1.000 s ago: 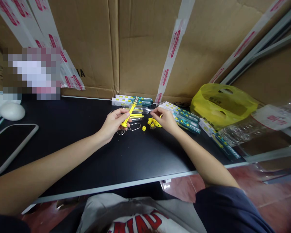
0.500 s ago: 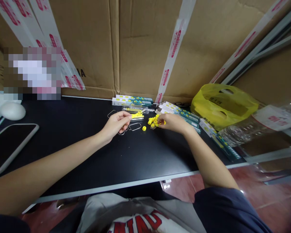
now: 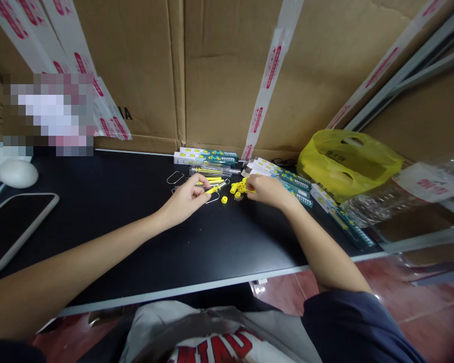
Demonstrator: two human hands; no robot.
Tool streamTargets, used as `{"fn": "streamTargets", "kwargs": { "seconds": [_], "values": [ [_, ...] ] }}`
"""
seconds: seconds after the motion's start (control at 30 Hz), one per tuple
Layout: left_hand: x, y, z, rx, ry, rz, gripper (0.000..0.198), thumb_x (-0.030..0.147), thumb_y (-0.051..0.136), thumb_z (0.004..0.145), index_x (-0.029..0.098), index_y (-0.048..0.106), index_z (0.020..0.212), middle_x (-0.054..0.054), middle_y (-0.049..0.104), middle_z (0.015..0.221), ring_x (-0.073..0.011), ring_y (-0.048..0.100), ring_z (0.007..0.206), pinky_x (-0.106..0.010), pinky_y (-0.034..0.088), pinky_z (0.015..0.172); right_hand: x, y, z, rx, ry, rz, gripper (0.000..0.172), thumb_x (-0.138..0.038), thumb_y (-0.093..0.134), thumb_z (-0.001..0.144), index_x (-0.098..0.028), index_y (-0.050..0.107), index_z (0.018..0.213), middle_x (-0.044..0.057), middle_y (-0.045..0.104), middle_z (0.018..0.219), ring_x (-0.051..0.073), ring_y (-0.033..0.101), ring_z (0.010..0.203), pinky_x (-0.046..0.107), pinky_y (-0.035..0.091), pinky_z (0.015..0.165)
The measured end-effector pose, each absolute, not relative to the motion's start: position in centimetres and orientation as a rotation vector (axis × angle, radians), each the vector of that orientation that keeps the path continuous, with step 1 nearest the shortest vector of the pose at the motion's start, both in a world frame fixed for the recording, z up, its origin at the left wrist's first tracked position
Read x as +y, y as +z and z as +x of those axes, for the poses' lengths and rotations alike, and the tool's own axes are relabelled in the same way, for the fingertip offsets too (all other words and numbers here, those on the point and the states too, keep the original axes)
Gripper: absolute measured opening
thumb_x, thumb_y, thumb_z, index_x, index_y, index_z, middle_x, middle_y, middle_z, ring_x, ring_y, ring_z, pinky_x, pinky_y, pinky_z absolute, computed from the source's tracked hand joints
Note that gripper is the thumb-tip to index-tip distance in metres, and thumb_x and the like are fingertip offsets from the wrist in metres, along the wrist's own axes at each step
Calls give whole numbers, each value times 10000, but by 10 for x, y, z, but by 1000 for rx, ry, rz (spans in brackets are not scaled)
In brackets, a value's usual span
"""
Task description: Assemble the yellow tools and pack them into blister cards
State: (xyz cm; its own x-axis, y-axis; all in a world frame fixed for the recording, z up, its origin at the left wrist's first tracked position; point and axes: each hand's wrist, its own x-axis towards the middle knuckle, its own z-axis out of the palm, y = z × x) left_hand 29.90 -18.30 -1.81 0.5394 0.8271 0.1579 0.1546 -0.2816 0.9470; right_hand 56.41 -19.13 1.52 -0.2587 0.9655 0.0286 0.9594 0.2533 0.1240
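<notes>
My left hand [image 3: 187, 199] is closed in a pinch on a slim yellow rod [image 3: 213, 190] with collars and a thin metal end, held tilted over the table. Under and behind it lie more yellow and metal rods and a bent wire loop [image 3: 175, 177]. My right hand [image 3: 268, 190] is closed at the right side of a small heap of yellow plastic caps [image 3: 235, 188]; its fingertips are partly hidden, so what they pinch does not show. One loose yellow cap [image 3: 224, 200] sits in front of the heap, between my hands. Tiny metal pieces [image 3: 238, 198] lie beside it.
Slim printed boxes [image 3: 206, 157] lie along the cardboard wall, with more boxes [image 3: 283, 174] fanned behind my right hand. A yellow plastic bag [image 3: 344, 166] and a clear bottle [image 3: 371, 209] are at the right. A phone [image 3: 18, 227] lies at the left of the black table [image 3: 196, 252].
My left hand has turned, and the yellow rod now points up to the right with its metal end showing. My right hand stays at the caps, shifted only slightly.
</notes>
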Motion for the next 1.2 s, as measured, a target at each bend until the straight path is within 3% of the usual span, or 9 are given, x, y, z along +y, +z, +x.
{"fn": "streamTargets", "kwargs": {
  "seconds": [0.1,0.23,0.33,0.53,0.67,0.93,1.2],
  "values": [
    [-186,-15,297,813,813,1925,305,378,539,862,218,566,1121,91,349,537,-76,344,474,-212,270,492,-192,18,560,2717,-18,2013,32,-206,521,789,-188,506,767,40,622,762,159,560,689,257,351,604],
    [-188,-14,296,807,759,2071,371,413,475,904,216,579,1201,69,454,568,-102,448,513,-239,359,569,-200,19,542,3047,-1139,1897,97,-263,467,890,-215,387,866,-23,576,694,114,555,586,240,445,574],
    [-189,-15,296,794,719,2203,317,338,401,935,198,525,1190,31,579,681,-136,541,631,-269,396,661,-206,15,529,3068,-1567,1727,114,-308,453,933,-215,388,925,-60,487,663,81,475,505,206,434,485],
    [-195,-10,295,770,747,2286,182,295,344,945,197,478,1021,3,550,781,-150,523,691,-281,372,670,-212,9,520,3100,-1782,1551,120,-324,410,972,-205,414,985,-80,345,641,66,335,499,169,333,436],
    [-198,-8,297,734,806,2183,198,363,444,919,209,422,1041,25,518,776,-127,491,659,-267,368,657,-216,10,518,3001,-1890,1549,144,-338,463,957,-229,381,1002,-82,377,667,58,346,486,162,321,423],
    [-198,-13,299,598,774,1896,273,410,370,958,192,517,1028,23,492,757,-72,421,506,-217,363,490,-225,11,509,3001,-1981,1481,225,-386,521,934,-233,365,990,-69,453,742,40,353,480,157,332,420],
    [-201,-13,301,620,835,1989,226,375,388,958,186,513,958,26,484,690,-114,443,620,-246,359,614,-230,10,500,3103,-1993,1506,219,-388,507,940,-214,385,991,-61,436,736,51,356,500,179,346,448]
  ]
}}
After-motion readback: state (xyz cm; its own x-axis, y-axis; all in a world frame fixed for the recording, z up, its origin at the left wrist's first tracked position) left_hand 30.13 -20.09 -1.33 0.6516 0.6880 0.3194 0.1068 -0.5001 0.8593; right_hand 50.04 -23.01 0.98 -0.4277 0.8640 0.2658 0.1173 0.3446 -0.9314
